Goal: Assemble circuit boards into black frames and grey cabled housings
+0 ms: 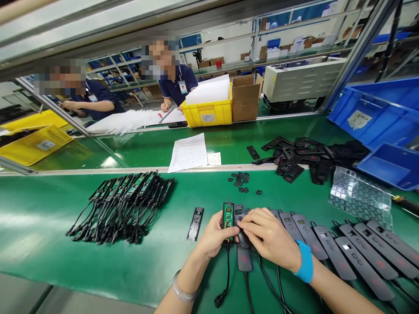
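Between the fingers and thumb of my left hand [212, 236] is a green circuit board [228, 221] in a narrow black half-shell, its small display facing up and a black cable hanging below. My right hand [270, 235] is closed at a dark cover [239, 210] right beside the board; the fingertips hide part of it. Under the hands lies a grey controller [244, 260] with a red mark. Left of my left hand rests a loose cover [195, 223], inner side up.
Bundled boards with cables [124, 200] lie at left. Small black parts [240, 178] and piled covers [294, 157] sit farther back. Grey controllers [334, 255] line the right. A clear button sheet [360, 196], blue bins [376, 113] and a yellow bin [209, 114] stand around; two people sit opposite.
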The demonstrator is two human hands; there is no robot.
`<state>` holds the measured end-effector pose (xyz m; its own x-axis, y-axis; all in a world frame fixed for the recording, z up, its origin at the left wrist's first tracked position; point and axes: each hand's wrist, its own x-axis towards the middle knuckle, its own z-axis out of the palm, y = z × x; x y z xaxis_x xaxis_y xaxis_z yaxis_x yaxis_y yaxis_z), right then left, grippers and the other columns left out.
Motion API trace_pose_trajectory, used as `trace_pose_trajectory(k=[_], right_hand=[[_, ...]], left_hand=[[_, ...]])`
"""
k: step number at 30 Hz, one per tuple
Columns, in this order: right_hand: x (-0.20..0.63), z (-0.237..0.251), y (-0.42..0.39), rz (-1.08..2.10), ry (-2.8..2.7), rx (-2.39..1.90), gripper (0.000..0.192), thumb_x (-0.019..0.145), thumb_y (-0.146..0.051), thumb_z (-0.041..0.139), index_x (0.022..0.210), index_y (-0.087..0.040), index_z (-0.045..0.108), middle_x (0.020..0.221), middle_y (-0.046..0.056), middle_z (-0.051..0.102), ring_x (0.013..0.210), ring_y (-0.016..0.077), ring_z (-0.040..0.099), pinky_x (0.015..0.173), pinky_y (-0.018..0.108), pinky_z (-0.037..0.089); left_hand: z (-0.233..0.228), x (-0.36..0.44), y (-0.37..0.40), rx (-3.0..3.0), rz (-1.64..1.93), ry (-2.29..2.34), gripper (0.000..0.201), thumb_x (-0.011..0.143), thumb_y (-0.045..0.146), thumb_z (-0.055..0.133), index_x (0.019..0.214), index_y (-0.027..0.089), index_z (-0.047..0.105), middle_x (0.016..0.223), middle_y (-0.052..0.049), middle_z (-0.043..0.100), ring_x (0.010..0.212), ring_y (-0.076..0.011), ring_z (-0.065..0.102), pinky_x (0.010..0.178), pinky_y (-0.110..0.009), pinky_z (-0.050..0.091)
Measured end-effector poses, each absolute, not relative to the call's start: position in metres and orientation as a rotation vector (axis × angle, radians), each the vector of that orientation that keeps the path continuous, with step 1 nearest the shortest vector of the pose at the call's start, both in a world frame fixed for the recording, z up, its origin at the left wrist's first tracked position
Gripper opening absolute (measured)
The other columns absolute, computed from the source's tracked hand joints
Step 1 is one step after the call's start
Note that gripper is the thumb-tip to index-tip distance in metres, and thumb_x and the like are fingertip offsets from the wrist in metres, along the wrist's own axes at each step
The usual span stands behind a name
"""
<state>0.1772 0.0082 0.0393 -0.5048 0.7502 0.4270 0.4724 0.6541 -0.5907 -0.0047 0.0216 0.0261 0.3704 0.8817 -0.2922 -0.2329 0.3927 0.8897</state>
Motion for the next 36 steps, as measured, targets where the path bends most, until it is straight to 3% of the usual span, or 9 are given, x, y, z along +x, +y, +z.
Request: trace_pose_trajectory(k=[3, 8, 11, 14, 17, 22, 26, 31, 36], right_hand=[[0.180, 0.039, 0.009, 0.960, -1.754, -1.094, 0.016, 0.096, -0.026, 0.048, 0.107, -0.019, 0.056, 0.101, 0.007, 0.057, 0.094, 0.0189, 0.053, 0.082, 0.036, 0.044], [0.176, 0.035, 0.002, 2.115, -0.907, -0.716, 0.056, 0.089, -0.054, 0.055, 0.130, -0.023, 0.034, 0.118, 0.011, 0.051, 0.107, 0.0213, 0.055, 0.094, 0.041, 0.044], [0.171, 0.038, -0.005, 2.336, -0.736, -0.444, 0.051, 0.088, -0.062, 0.051, 0.109, -0.015, 0.049, 0.107, 0.013, 0.059, 0.079, 0.0166, 0.063, 0.071, 0.030, 0.051], [0.174, 0.046, -0.008, 2.290, -0.835, -0.582, 0.045, 0.090, -0.056, 0.053, 0.094, -0.012, 0.051, 0.080, 0.010, 0.064, 0.038, 0.0016, 0.035, 0.035, 0.014, 0.024], [0.187, 0.053, -0.007, 2.340, -0.896, -0.649, 0.047, 0.090, -0.052, 0.055, 0.114, -0.011, 0.049, 0.062, 0.004, 0.060, 0.034, 0.0013, 0.019, 0.033, 0.015, 0.010], [0.212, 0.066, 0.001, 2.118, -1.049, -0.848, 0.049, 0.094, -0.055, 0.046, 0.113, -0.011, 0.056, 0.074, 0.005, 0.058, 0.040, 0.0024, 0.024, 0.034, 0.017, 0.013], [0.219, 0.068, 0.005, 1.646, -1.412, -1.290, 0.055, 0.096, -0.059, 0.036, 0.123, -0.015, 0.056, 0.067, 0.001, 0.047, 0.050, 0.0092, 0.038, 0.044, 0.021, 0.029], [0.208, 0.059, 0.000, 1.115, -1.830, -1.401, 0.050, 0.100, -0.047, 0.028, 0.147, -0.030, 0.028, 0.123, 0.008, 0.047, 0.113, 0.0221, 0.046, 0.094, 0.037, 0.041], [0.193, 0.054, -0.005, 1.139, -1.917, -1.358, 0.046, 0.102, -0.040, 0.024, 0.148, -0.040, 0.020, 0.124, 0.004, 0.045, 0.103, 0.0189, 0.051, 0.086, 0.035, 0.046]], left_hand=[[0.033, -0.003, 0.023, 0.733, 0.905, 0.887, 0.038, 0.060, 0.023, 0.083, 0.088, 0.009, 0.060, 0.073, -0.004, 0.062, 0.053, -0.0099, 0.054, 0.051, -0.020, 0.047], [0.053, 0.008, 0.026, 0.550, 0.959, 0.796, 0.035, 0.071, 0.030, 0.078, 0.097, 0.009, 0.064, 0.098, -0.014, 0.066, 0.074, -0.0183, 0.064, 0.064, -0.026, 0.053], [0.065, 0.017, 0.031, 0.522, 0.975, 0.762, 0.044, 0.079, 0.042, 0.070, 0.106, 0.007, 0.064, 0.103, -0.017, 0.065, 0.084, -0.0223, 0.065, 0.076, -0.031, 0.054], [0.069, 0.020, 0.041, 0.486, 1.012, 0.749, 0.059, 0.079, 0.054, 0.067, 0.113, 0.006, 0.062, 0.107, -0.018, 0.064, 0.092, -0.0245, 0.064, 0.079, -0.032, 0.054], [0.061, 0.014, 0.053, 0.449, 1.094, 0.846, 0.054, 0.077, 0.049, 0.071, 0.114, 0.009, 0.062, 0.100, -0.014, 0.067, 0.086, -0.0223, 0.065, 0.069, -0.028, 0.055], [0.033, 0.005, 0.057, 0.455, 1.097, 0.932, 0.044, 0.075, 0.030, 0.076, 0.112, 0.011, 0.062, 0.084, -0.008, 0.068, 0.066, -0.0150, 0.064, 0.054, -0.020, 0.051], [0.024, 0.008, 0.049, 0.485, 1.011, 0.868, 0.049, 0.079, 0.040, 0.071, 0.119, 0.013, 0.059, 0.098, -0.014, 0.067, 0.082, -0.0227, 0.066, 0.061, -0.027, 0.054], [0.029, 0.014, 0.044, 0.595, 1.024, 0.810, 0.040, 0.079, 0.037, 0.072, 0.107, 0.010, 0.065, 0.103, -0.016, 0.065, 0.089, -0.0229, 0.064, 0.072, -0.032, 0.055], [0.027, 0.014, 0.039, 0.609, 1.095, 0.827, 0.038, 0.072, 0.030, 0.079, 0.104, 0.016, 0.066, 0.098, -0.008, 0.064, 0.082, -0.0159, 0.061, 0.074, -0.030, 0.054]])
